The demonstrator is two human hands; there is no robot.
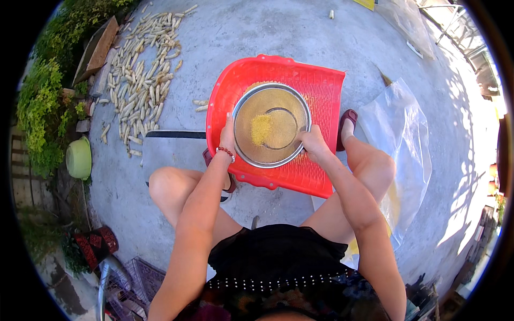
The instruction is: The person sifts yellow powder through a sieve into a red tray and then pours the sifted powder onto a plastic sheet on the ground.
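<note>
A round metal sieve (pixel 278 100) with a shiny rim and fine mesh is held level over a red plastic winnowing basket (pixel 327 91). On the mesh, left of the middle, lies a small heap of yellow grain bits (pixel 261 129). My left hand (pixel 228 135) grips the sieve's left rim, with a beaded bracelet at the wrist. On the lower right of the rim my right hand (pixel 315 142) is closed, the thumb over the edge. Scattered yellow bits show in the basket around the sieve. What lies directly beneath the sieve is mostly hidden.
Many pale corncobs (pixel 144 88) lie on the concrete at the far left. A clear plastic sheet (pixel 401 134) spreads beside my right leg. A green basin (pixel 79 158) leans near the plants at left, and a purple crate (pixel 139 278) stands at lower left.
</note>
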